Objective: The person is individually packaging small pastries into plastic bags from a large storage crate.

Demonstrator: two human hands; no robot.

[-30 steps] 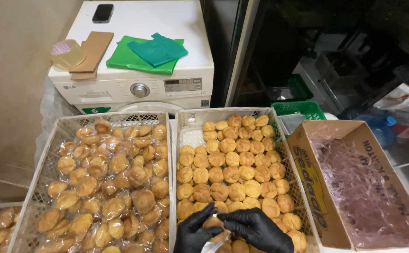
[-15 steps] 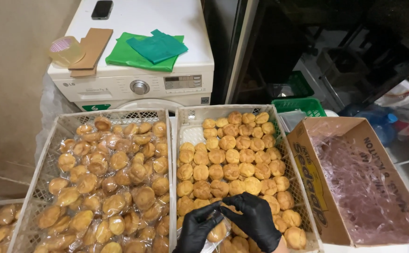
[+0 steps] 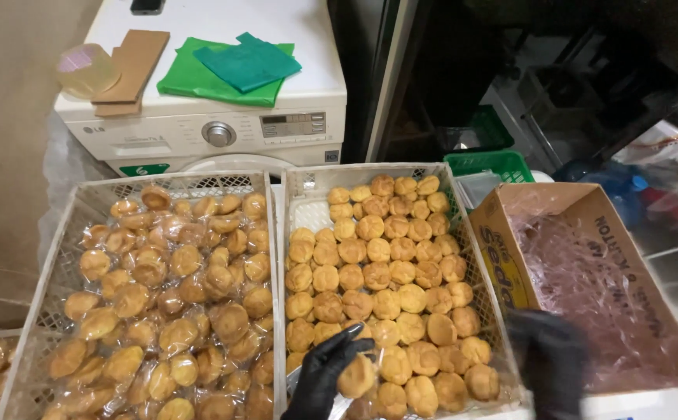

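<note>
- Item in hand: one round golden-brown baked bun [image 3: 357,376], bare, at the near edge of the right grey plastic lattice crate [image 3: 463,204]. Our black-gloved left hand [image 3: 325,373] curls its fingers closed around this bun, seemingly against a clear wrapper, though we cannot tell for certain.
- Black-gloved right hand [image 3: 545,359]: blurred at the crate's near right corner, over the rim; we cannot tell whether its fingers are spread or closed, nor whether it holds anything.
- Progress, by our judgement: the left grey lattice crate [image 3: 63,257] is heaped with buns sealed in clear plastic wrap [image 3: 176,295]; the right crate is almost full of unwrapped buns [image 3: 378,264], so much remains.
- Right: open brown cardboard box lined with clear film [image 3: 588,280], nothing in it.
- Behind: white washing machine [image 3: 222,128] bearing green folded bags [image 3: 230,70] and brown cardboard strips [image 3: 131,66].
- Obstructions: none over the crates.
</note>
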